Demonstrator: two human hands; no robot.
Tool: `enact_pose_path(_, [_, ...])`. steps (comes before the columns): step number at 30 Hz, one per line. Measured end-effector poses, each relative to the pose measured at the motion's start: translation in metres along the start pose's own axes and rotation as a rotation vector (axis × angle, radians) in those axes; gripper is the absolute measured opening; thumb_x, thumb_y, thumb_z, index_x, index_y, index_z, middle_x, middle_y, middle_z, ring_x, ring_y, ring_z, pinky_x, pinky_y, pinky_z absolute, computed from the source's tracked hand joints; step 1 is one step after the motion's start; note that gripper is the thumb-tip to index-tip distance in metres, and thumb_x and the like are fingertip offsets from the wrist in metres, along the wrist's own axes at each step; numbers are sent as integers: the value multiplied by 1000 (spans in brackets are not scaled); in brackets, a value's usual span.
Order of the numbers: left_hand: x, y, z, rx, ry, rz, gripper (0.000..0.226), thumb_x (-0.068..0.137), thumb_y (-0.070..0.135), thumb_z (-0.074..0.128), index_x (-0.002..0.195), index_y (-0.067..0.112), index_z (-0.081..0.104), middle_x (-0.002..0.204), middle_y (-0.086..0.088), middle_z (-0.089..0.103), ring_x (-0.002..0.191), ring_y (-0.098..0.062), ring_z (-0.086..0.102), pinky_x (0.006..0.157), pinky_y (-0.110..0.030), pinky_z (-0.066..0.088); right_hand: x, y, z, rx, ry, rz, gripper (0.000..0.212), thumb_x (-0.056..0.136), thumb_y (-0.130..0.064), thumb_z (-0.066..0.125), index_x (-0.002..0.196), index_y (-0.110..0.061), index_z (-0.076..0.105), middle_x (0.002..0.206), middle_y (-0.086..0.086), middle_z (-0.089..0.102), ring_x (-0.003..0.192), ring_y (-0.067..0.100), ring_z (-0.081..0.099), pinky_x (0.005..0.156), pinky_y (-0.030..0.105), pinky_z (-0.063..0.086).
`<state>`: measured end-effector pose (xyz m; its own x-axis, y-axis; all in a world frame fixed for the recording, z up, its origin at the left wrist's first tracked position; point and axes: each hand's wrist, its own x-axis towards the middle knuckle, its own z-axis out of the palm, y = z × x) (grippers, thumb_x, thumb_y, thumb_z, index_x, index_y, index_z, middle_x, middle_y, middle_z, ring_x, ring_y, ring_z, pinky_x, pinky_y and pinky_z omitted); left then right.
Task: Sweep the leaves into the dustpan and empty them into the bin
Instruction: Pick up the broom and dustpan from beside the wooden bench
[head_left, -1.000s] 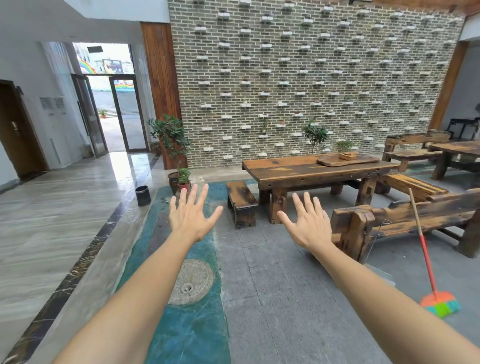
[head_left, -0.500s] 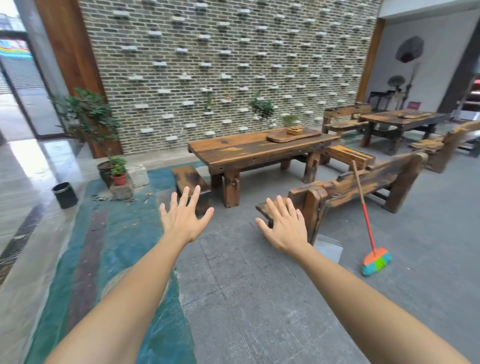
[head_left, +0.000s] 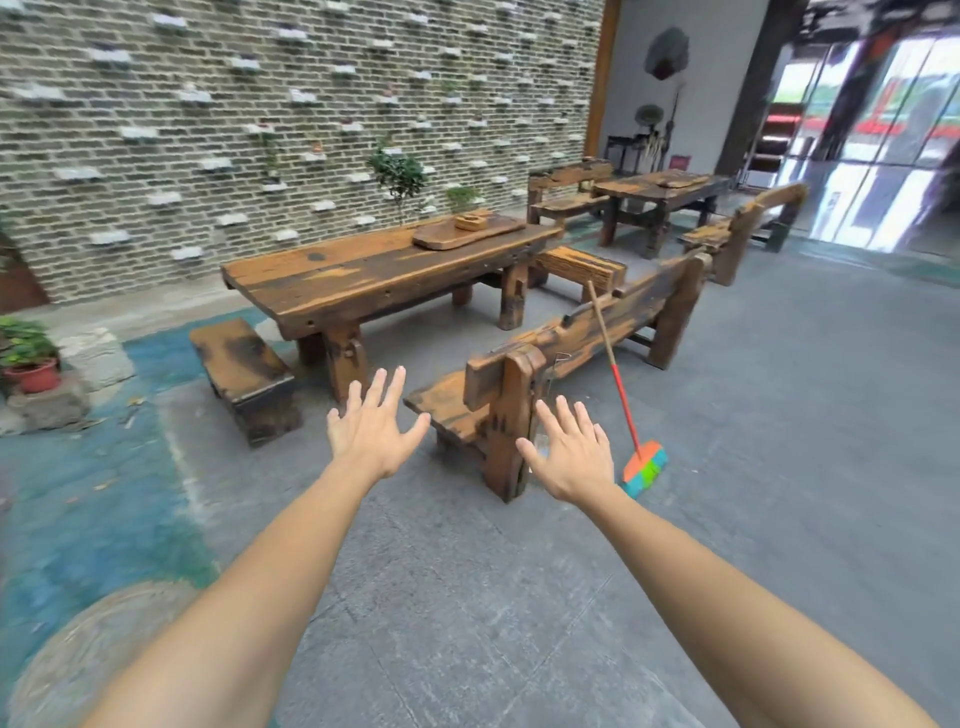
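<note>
A broom (head_left: 643, 466) with an orange, green and blue head and a wood-and-red handle leans against the back of a wooden bench (head_left: 582, 343). A few dry leaves (head_left: 136, 401) lie on the blue-green floor strip at the left. My left hand (head_left: 373, 427) and my right hand (head_left: 573, 453) are stretched out in front of me, palms down, fingers spread, holding nothing. The right hand is just left of the broom head. A pale, clear-looking dustpan (head_left: 542, 441) shows partly behind the bench end and my right hand. The bin is out of view.
A long wooden table (head_left: 363, 275) with a low stool (head_left: 244, 364) stands ahead, with a brick wall behind it. A red potted plant (head_left: 32, 364) sits on stones at the left. A second table and benches (head_left: 660, 197) stand far right. Grey paving lies to the right.
The view has swung right and closer to the bench and broom; the black bin and doorway have left the frame. Both hands stay open and spread.
</note>
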<state>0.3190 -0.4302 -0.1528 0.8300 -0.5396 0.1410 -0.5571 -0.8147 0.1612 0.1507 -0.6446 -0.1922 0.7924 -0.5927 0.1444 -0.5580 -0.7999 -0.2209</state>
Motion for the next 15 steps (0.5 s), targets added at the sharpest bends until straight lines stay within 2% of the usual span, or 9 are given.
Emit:
enact_pose_path(8, [111,108,59,62,-116,123,72,90,70,28,155,47,8,166,15,6,153,-28,13,108,-53,38,104,121,21,43,-78,98,73,93,-64,28,157,-32,11,165,-2,4,152,23,4,122,41,17])
enact_pose_path(15, [201,182,101,59,-188,150,71,92,65,31,156,41,14,167,14,4,152,-29,12,110,-56,33,177,200,31,132,-121,175,71,95,-60,34,156,-31,12,164,0,2,151,25,9,119,44,22])
